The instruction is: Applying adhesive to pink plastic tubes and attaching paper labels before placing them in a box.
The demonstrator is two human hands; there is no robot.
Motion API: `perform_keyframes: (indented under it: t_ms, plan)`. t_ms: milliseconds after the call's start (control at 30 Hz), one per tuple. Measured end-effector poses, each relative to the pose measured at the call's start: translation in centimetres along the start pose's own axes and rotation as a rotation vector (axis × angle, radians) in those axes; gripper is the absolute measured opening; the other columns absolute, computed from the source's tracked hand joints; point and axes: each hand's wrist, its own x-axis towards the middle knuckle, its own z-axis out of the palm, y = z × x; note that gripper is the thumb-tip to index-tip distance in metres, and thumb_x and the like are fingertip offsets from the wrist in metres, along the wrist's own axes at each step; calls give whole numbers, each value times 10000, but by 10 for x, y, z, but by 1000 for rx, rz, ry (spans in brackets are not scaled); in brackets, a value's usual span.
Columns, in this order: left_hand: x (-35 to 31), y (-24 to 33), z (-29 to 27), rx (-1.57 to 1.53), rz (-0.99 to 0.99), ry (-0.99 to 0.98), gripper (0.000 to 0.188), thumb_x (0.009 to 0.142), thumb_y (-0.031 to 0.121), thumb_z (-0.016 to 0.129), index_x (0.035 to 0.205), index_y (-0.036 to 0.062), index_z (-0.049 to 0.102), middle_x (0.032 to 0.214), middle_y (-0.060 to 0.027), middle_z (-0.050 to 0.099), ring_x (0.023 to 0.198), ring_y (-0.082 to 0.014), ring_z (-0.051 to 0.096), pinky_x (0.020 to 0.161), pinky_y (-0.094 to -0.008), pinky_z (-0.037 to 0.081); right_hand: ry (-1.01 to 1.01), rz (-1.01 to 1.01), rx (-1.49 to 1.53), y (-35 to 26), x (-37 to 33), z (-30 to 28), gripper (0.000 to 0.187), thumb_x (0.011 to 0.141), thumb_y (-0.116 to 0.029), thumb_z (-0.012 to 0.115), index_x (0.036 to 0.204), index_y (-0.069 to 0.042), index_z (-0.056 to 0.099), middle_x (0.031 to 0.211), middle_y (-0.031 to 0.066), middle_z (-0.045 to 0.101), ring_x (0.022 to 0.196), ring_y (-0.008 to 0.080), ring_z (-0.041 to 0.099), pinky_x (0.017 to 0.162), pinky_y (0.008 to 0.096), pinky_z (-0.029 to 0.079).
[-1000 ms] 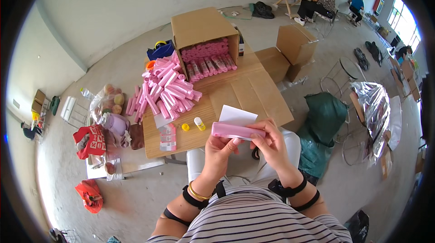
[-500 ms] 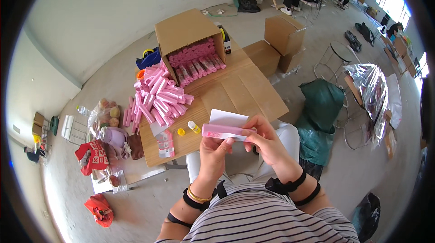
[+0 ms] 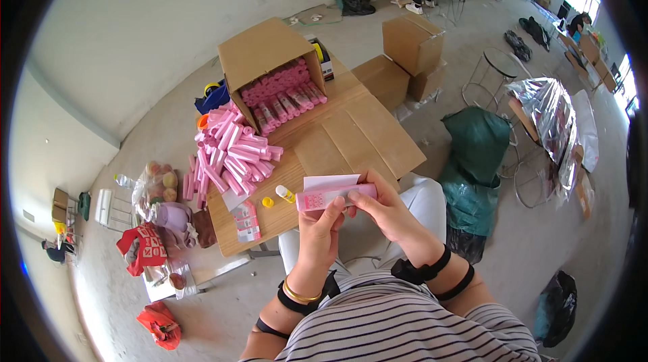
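Held level between both hands is a slim pink roll [image 3: 305, 202] with a pale printed label around its front. My left hand [image 3: 319, 232] grips the roll from below, thumb on the label. My right hand [image 3: 383, 208] closes on the right end, its thumb also pressed to the label. A white sheet of paper [image 3: 331, 182] shows just behind the roll; how it is held is hidden. Left of the roll, an uncapped glue stick [image 3: 284, 194] lies near its yellow cap [image 3: 268, 202]. Several pink-and-white labels [image 3: 247, 221] rest on the table's near left edge.
A heap of pink rolls [image 3: 236, 156] covers the left of the wooden table [image 3: 297, 163]. Behind it, an open carton [image 3: 266, 55] holds rows of more rolls. Flattened cardboard [image 3: 361, 136] spans the right side. A green sack [image 3: 476, 152] stands on the floor to the right.
The label, partly lifted from the roll before, now lies flatter against it under my thumbs. The roll has turned slightly in my hands. The whole view has shifted a little.
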Motion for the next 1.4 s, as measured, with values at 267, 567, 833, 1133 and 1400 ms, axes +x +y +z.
perform_keyframes:
  t_ms: [267,567,833,1133,1400]
  plan:
    - [-4,42,-19,343,29,-84,216,842,108,712,1001,36,586,850,-31,654,750,-108,643,546,-192,427,-57,3,-194,-20,-3,-8,207,928,-174,589,1055,-38,498,855,14,557,750,70,530,661,209,420]
    - [-7,38,-12,355,85,-87,153,882,97,649,989,39,555,800,-30,631,633,-61,566,506,-172,370,-66,-23,-166,-17,-5,-5,158,918,-124,559,1035,-34,503,889,20,529,726,79,517,673,225,429]
    - [-8,39,-10,286,62,-87,108,880,63,616,965,49,552,817,-32,622,646,-67,572,505,-169,362,-128,21,-97,-29,-7,-2,202,924,-126,564,1099,-24,557,969,21,582,821,82,565,736,231,485]
    - [-12,41,-8,287,-12,-78,93,897,58,577,989,44,564,893,-43,617,701,-86,587,554,-184,427,-84,43,-95,-17,-5,-4,153,905,-141,580,1010,-30,588,888,18,593,772,70,556,654,227,483]
    - [-13,35,-12,292,25,-94,108,878,49,568,986,50,568,989,-48,602,794,-98,604,621,-218,527,-34,53,-65,-12,-5,-1,111,879,-94,542,955,-31,592,835,25,594,710,68,528,605,219,445]
